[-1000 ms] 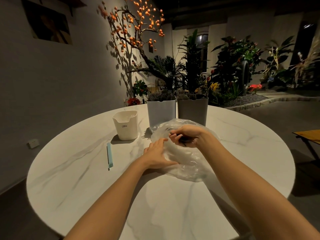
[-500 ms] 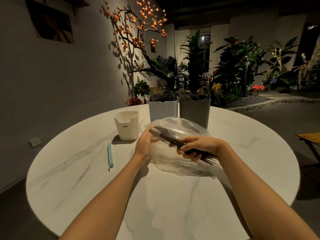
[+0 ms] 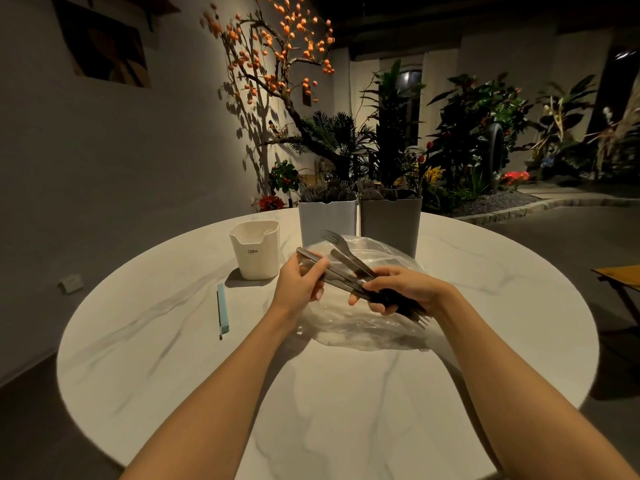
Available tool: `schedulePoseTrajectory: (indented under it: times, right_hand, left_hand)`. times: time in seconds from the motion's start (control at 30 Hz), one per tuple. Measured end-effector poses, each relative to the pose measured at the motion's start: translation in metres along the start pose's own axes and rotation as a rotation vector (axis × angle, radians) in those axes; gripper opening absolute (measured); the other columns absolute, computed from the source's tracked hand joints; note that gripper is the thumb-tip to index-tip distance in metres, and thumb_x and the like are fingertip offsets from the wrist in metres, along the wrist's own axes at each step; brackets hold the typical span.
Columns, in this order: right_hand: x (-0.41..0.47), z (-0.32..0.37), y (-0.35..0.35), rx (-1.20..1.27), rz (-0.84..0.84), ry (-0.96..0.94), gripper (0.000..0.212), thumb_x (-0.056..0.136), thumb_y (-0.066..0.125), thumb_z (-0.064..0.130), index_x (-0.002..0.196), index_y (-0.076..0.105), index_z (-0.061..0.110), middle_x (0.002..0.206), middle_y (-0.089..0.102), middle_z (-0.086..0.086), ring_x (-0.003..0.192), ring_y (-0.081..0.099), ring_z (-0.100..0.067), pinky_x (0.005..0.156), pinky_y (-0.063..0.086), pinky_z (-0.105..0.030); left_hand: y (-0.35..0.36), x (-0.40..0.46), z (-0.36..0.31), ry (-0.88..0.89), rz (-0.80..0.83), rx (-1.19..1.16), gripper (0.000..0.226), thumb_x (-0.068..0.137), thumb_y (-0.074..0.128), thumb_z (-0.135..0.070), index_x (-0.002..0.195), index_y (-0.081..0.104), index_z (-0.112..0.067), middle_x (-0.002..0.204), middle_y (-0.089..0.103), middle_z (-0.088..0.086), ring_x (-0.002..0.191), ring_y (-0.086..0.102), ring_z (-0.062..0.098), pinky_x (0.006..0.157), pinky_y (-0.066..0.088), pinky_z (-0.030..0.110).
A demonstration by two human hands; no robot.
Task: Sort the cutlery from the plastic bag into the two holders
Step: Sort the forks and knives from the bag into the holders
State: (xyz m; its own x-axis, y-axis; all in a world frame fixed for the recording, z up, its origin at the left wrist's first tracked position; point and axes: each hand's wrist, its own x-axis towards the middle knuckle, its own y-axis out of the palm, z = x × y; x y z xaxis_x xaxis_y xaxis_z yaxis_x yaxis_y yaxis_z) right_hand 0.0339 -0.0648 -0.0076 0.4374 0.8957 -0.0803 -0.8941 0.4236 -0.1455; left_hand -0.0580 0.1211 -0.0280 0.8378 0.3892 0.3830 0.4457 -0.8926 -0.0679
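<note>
- Nearest us, bare marble-look surface (image 3: 311,410) and our two forearms reaching in from the lower edge.
- Our right hand (image 3: 401,292) has its fingers curled round a bundle of cutlery (image 3: 349,277), gripping it about the middle; tines poke out behind the hand on the right, handles and one fork (image 3: 334,239) stick out to the upper left.
- Our left hand (image 3: 299,282) pinches the far ends of a couple of those pieces, thumb on top, fingers curled beneath.
- The bundle is held just above the plastic bag (image 3: 360,327), which lies crumpled and slack on the surface beneath both hands. Whether more cutlery remains inside, we cannot tell.
- Handling, as we judge it: the metal pieces are stiff, smooth and likely to slide against one another, so we would take each one by the handle and draw it out lengthwise, clear of the tines. The bag is light and limp and gives no support.
- Left of the hands lies a pale blue stick (image 3: 221,311); beyond it stands a white cup (image 3: 256,251).
- Farthest, side by side, the white holder (image 3: 327,220) and the grey holder (image 3: 389,223), both already bristling with cutlery.
</note>
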Motion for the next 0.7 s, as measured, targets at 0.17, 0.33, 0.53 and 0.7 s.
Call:
schedulePoseTrajectory:
  times: [0.17,0.33,0.53,0.7]
  right_hand:
    - [-0.0055,0.0031,0.0062,0.038,-0.002,0.033,0.023,0.101,0.039,0.007,0.119,0.049,0.018,0.086,0.073,-0.004,0.06,0.056,-0.012,0.049,0.044,-0.018]
    - [-0.0044,0.0059,0.0061,0.064,0.011,0.066,0.027,0.1,0.044,0.011,0.125,0.047,0.018,0.095,0.071,-0.009,0.063,0.057,-0.015,0.05,0.048,-0.02]
    - [0.0007,0.0073,0.0059,-0.021,-0.027,-0.011,0.029,0.1,0.046,0.01,0.128,0.046,0.002,0.104,0.069,-0.014,0.067,0.058,-0.016,0.052,0.047,-0.02]
    - [0.0015,0.0058,0.0025,-0.026,-0.062,0.019,0.03,0.099,0.047,0.011,0.128,0.048,0.005,0.112,0.069,-0.013,0.075,0.065,-0.019,0.056,0.052,-0.021]
  left_hand:
    - [-0.0011,-0.0003,0.0001,-0.024,-0.046,-0.001,0.021,0.096,0.056,-0.027,0.11,0.059,-0.01,0.067,0.059,-0.001,0.048,0.051,0.007,0.049,0.043,0.018]
    - [0.0001,-0.003,-0.0079,-0.069,-0.048,-0.036,0.028,0.101,0.039,-0.039,0.117,0.059,-0.028,0.08,0.056,-0.01,0.066,0.052,0.007,0.06,0.046,0.018]
    - [-0.0029,-0.0004,-0.0045,-0.106,-0.104,-0.084,0.042,0.101,0.032,-0.043,0.127,0.059,-0.025,0.07,0.06,-0.004,0.06,0.047,0.01,0.051,0.042,0.015]
    - [-0.0023,0.0033,-0.002,-0.124,-0.196,-0.146,0.045,0.099,0.035,-0.046,0.119,0.065,-0.019,0.078,0.063,0.001,0.067,0.05,0.012,0.069,0.05,0.025]
